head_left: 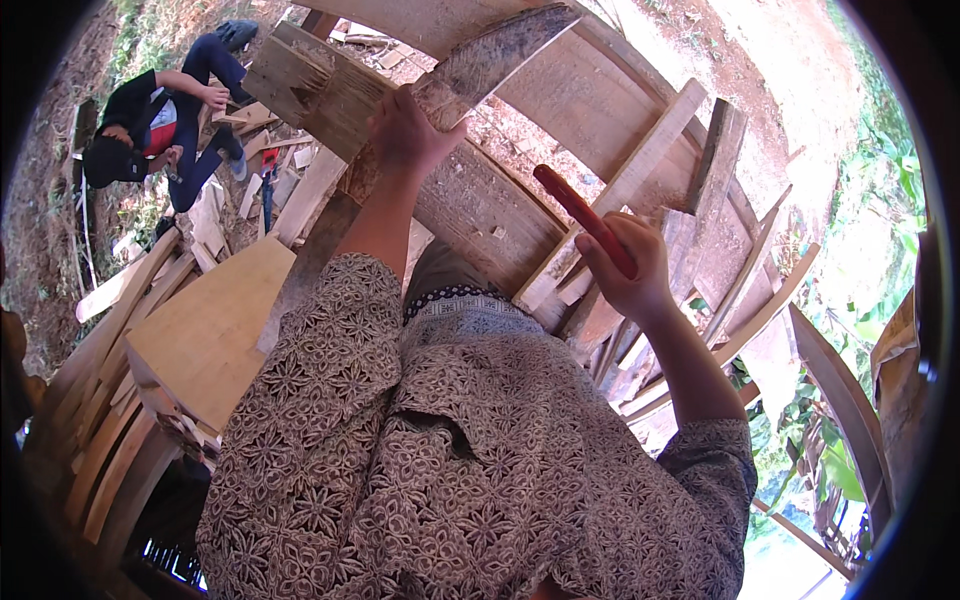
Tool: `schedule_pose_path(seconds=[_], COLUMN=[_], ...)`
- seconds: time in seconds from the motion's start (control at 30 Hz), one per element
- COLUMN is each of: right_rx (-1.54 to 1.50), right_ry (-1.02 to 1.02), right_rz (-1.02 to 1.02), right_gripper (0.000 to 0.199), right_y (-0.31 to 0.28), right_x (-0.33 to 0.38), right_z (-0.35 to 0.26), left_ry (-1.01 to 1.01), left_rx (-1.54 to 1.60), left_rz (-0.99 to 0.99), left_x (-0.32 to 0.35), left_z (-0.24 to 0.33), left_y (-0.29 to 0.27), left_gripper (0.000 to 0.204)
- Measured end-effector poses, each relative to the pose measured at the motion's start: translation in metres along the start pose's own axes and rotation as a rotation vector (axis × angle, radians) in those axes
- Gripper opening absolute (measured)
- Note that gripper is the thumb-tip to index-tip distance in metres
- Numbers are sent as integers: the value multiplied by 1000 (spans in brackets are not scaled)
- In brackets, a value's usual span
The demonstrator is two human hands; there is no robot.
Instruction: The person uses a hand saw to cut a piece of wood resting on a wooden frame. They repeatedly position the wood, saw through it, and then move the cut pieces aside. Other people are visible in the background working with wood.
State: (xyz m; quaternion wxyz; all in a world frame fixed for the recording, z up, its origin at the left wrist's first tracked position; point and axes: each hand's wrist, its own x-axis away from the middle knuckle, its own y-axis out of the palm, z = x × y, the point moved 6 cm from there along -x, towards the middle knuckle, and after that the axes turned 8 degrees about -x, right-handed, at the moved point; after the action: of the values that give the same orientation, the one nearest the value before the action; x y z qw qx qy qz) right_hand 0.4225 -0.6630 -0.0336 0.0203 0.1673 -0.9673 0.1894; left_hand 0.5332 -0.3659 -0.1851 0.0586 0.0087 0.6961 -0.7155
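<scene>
My left hand (408,130) clamped on a curved weathered plank (490,60), my right hand (625,265) fisted around a red tool handle (580,215), pale boards (215,330) stacked left

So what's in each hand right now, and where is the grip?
The left hand grips a curved weathered plank at its lower end. The right hand is closed round the lower end of a red handle; the tool's head is not visible.
</scene>
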Motion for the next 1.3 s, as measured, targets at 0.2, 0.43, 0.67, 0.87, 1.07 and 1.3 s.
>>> schedule_pose_path(seconds=[0.2, 0.43, 0.67, 0.87, 1.07, 1.3], right_rx=[18, 9, 30, 23, -68, -187], right_ry=[88, 138, 103, 97, 15, 150], right_rz=[-1, -88, -67, -65, -53, -42], right_gripper=[33, 31, 34, 38, 33, 38], right_y=[-8, -29, -36, -36, -14, 35], right_x=[14, 12, 9, 25, -2, -76], right_z=[14, -8, -4, 13, 54, 79], left_ry=[-20, -2, -5, -17, -24, -33], left_rx=[-10, -6, -13, -17, -49, -39], left_rz=[-49, -51, -38, -57, -93, -74], left_x=[-3, -3, -3, -3, -4, -7], left_z=[1, -2, -1, -1, -1, 2], left_y=[-5, 1, 1, -3, 3, 1], left_gripper=[85, 88, 89, 89, 90, 91])
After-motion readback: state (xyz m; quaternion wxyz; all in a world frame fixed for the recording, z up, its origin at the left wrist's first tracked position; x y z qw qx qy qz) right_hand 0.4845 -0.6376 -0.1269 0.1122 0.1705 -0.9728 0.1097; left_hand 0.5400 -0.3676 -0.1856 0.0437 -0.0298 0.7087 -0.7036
